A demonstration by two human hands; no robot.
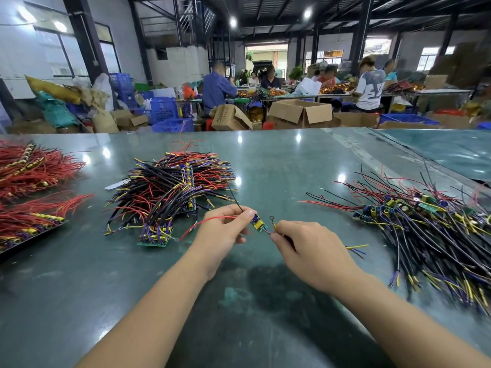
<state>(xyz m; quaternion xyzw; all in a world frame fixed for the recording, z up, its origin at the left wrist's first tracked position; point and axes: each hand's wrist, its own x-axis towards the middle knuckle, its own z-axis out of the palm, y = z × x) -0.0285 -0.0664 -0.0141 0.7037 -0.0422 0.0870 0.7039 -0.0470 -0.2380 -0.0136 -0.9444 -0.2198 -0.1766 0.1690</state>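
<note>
Left hand (223, 229) hovered over the green table (279, 160), thumb and forefinger pinched a small circuit board (257, 223) at centre, right hand (305, 248) at its 3 o'clock — fingers curled, gripping the board's yellow ring-tipped lead (272, 221) — stacked wired boards (164, 192) lay at 10 o'clock.

Green tbl (279, 160) w/ red wire pile (34, 168), mixed wire heaps (170, 187).

fingers (247, 214) of the left hand (221, 229) cover one end of the small circuit board (258, 223), its parts too small to tell. the right hand (310, 251) hides most of the lead wires (273, 225). red wire bundles (32, 168) run off the left edge.
</note>
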